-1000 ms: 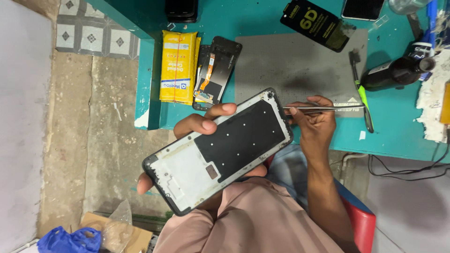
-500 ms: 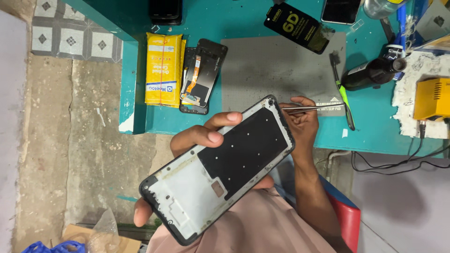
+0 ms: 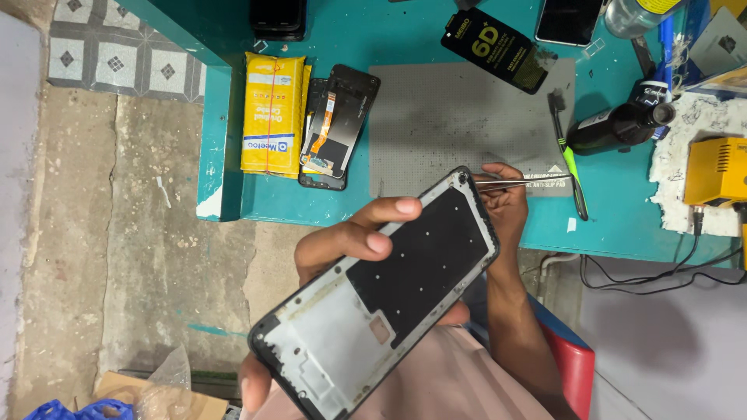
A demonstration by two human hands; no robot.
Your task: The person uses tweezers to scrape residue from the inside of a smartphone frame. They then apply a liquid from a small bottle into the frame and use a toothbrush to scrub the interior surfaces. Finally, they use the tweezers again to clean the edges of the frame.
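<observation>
Since the earlier frame, phone frame (image 3: pixel 381 299) sat lower and nearer the camera, tilted diagonally. Left hand (image 3: pixel 350 241) gripped it from beneath, fingers (image 3: pixel 389 208) wrapped over its edge. Right hand (image 3: pixel 504 206) pinched metal tweezers (image 3: pixel 521 183), tips at frame's upper corner. Behind: teal table (image 3: pixel 420 31), grey mat (image 3: pixel 459 117), yellow packet (image 3: pixel 272 113), opened phone (image 3: pixel 338 124).

Phone frame (image 3: pixel 373 311): black panel, pale grey interior. Table (image 3: pixel 405 43): teal. Mat (image 3: pixel 459 117): grey. Packet (image 3: pixel 272 113) at left edge: yellow.
</observation>
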